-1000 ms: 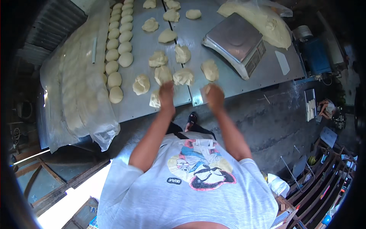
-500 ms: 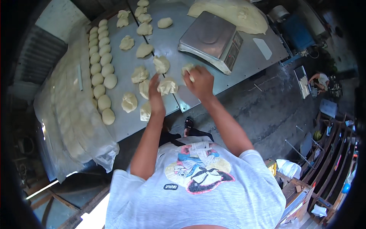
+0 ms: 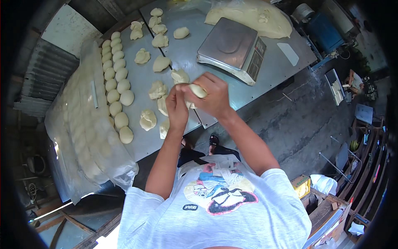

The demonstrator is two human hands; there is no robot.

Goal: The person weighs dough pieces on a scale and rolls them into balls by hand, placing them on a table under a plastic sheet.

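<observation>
Both hands meet above the near part of the metal table [image 3: 244, 98]. My right hand [image 3: 213, 94] is wrapped round a piece of dough [image 3: 197, 91], whose pale smooth side bulges out between thumb and fingers. Against it, my left hand [image 3: 178, 106] has its fingers closed at the dough's left end; what exactly its fingertips pinch is partly hidden. Rough dough lumps [image 3: 158, 89] lie around and beyond my hands, and one beneath them is mostly covered. To the left run two rows of smooth round dough balls [image 3: 127, 98].
A flat-topped scale [image 3: 228, 41] stands right of my hands. Behind it spreads a large dough mass [image 3: 248, 18], partly under plastic. A white scraper [image 3: 288, 54] lies near the right edge. Plastic sheeting [image 3: 89, 137] covers more dough at left. Farther right, another person [image 3: 355, 81] is by a tray.
My right hand has moved left with its dough to meet my left hand. The left hand's fingers, stretched out before, are now closed against the dough. The view has shifted slightly.
</observation>
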